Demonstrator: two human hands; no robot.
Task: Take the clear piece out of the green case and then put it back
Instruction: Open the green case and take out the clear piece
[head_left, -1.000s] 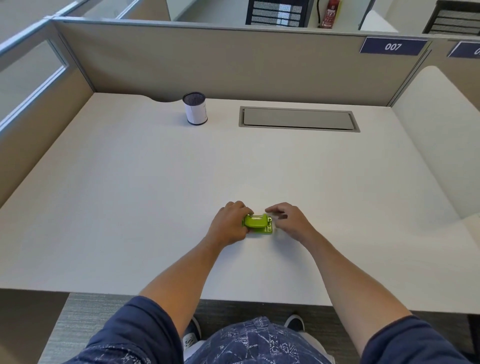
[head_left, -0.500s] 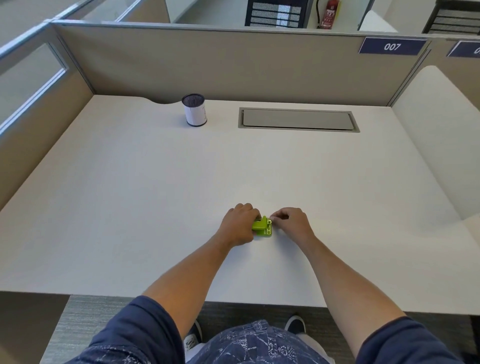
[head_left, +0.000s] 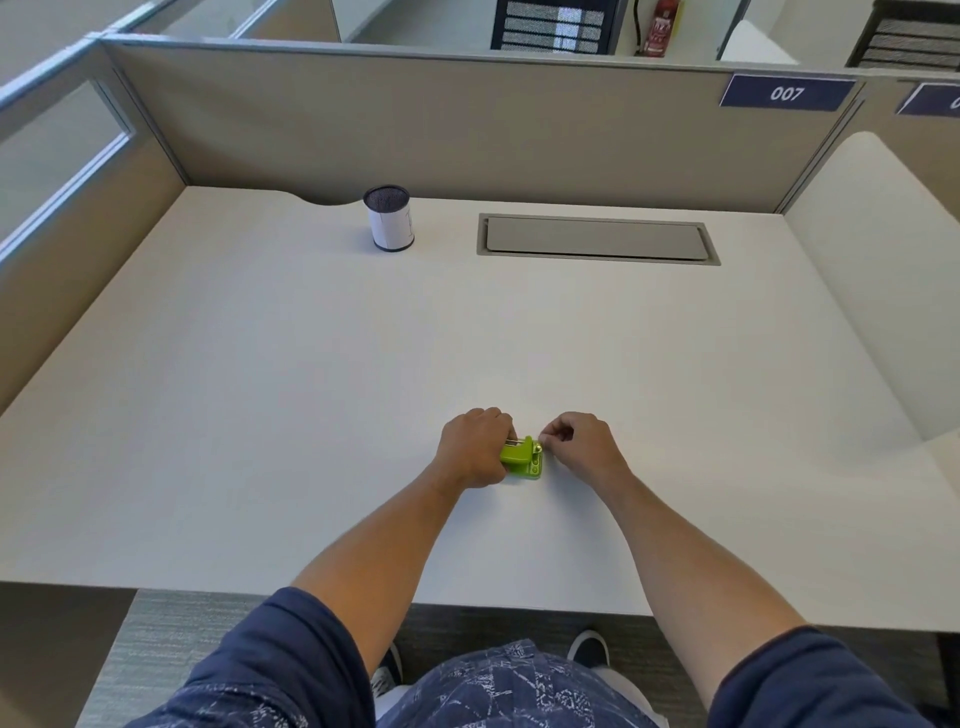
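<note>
A small bright green case (head_left: 521, 457) lies on the white desk (head_left: 311, 389) near its front edge. My left hand (head_left: 474, 447) grips the case's left end and covers part of it. My right hand (head_left: 576, 444) is curled, its fingertips pinched at the case's upper right corner. A thin pale strip shows along the top edge of the case beside my left fingers. I cannot make out the clear piece itself at this size.
A dark mesh cup with a white label (head_left: 389, 218) stands at the back of the desk. A grey cable hatch (head_left: 597, 240) is set into the desk behind the case. Beige partition walls (head_left: 467, 119) enclose the back and both sides.
Both hands have closed in on the case. My left hand now covers more of its left end, and my right fingertips have moved from spread beside it to pinched at its corner.
</note>
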